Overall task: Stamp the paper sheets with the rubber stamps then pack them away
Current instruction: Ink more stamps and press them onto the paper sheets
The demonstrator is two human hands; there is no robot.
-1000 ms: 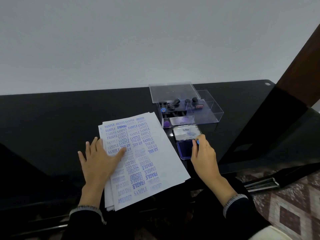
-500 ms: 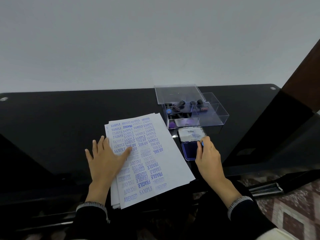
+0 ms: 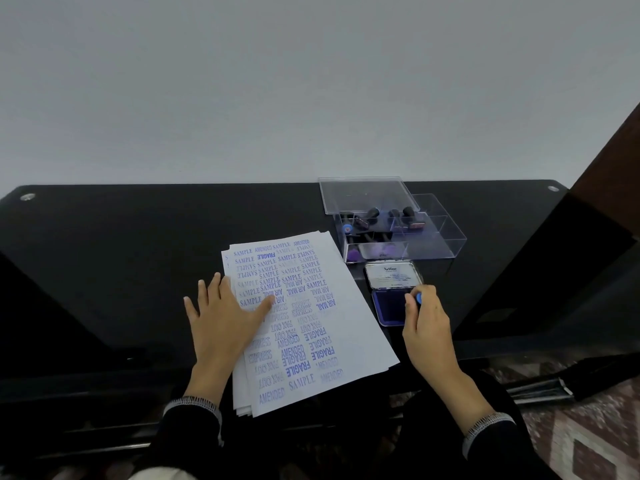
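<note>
A stack of white paper sheets (image 3: 332,306), covered with blue stamped words, lies on the black table (image 3: 121,265). My left hand (image 3: 225,320) rests flat on the stack's left side, fingers straight. To the right sits an open ink pad (image 3: 389,306) with a blue inked surface and its lid folded back. My right hand (image 3: 427,323) grips a rubber stamp (image 3: 419,298) with a blue knob and holds it down on the ink pad. Behind, a clear plastic box (image 3: 429,237) holds several more stamps (image 3: 408,216).
The box's clear lid (image 3: 362,194) leans at the box's back left. The table's front edge runs just under the paper stack. A brown wooden panel (image 3: 609,168) stands at the far right, and patterned floor (image 3: 588,427) shows at the lower right.
Both hands keep their places relative to paper and ink pad. The camera view has shifted, so everything sits slightly further right and lower in the frame.
</note>
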